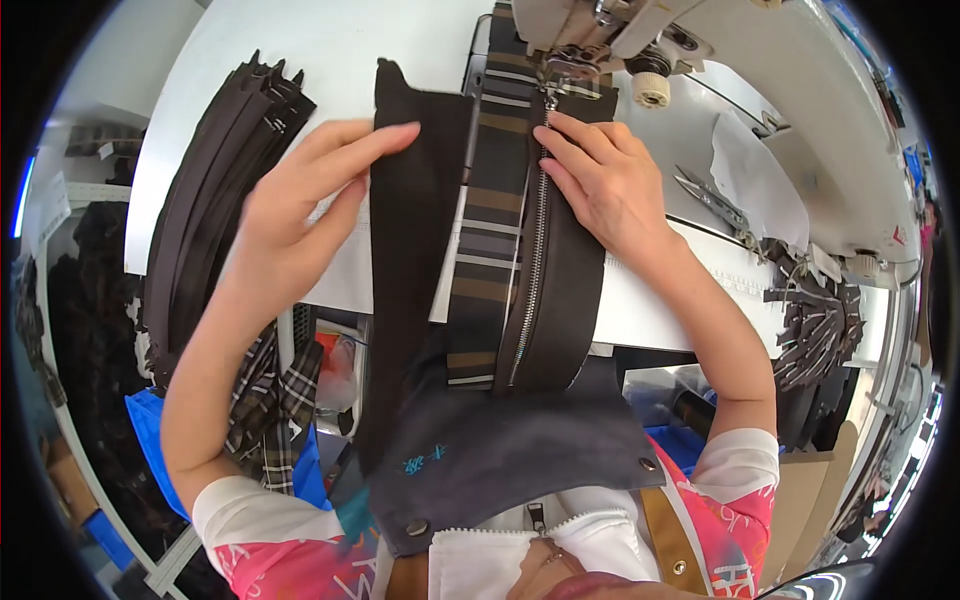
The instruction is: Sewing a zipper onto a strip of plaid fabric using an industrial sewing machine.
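My right hand (610,185) presses its bent fingertips on a metal zipper (533,265), close below the sewing machine's needle area (575,65). The zipper runs lengthwise along a dark brown fabric panel (570,300). Left of it lies a strip of striped fabric (485,240) in black, brown and grey. My left hand (305,205) has its index finger stretched over a separate dark fabric piece (415,220), thumb spread apart by that piece's left edge. The lower ends of the fabrics hang toward my dark apron (520,440).
A stack of dark fabric strips (215,190) lies at the left of the white table (330,40). Right of the machine bed are small scissors (710,195), a white scrap (755,175) and bundled dark pieces (818,335). Plaid fabric (265,410) hangs at lower left.
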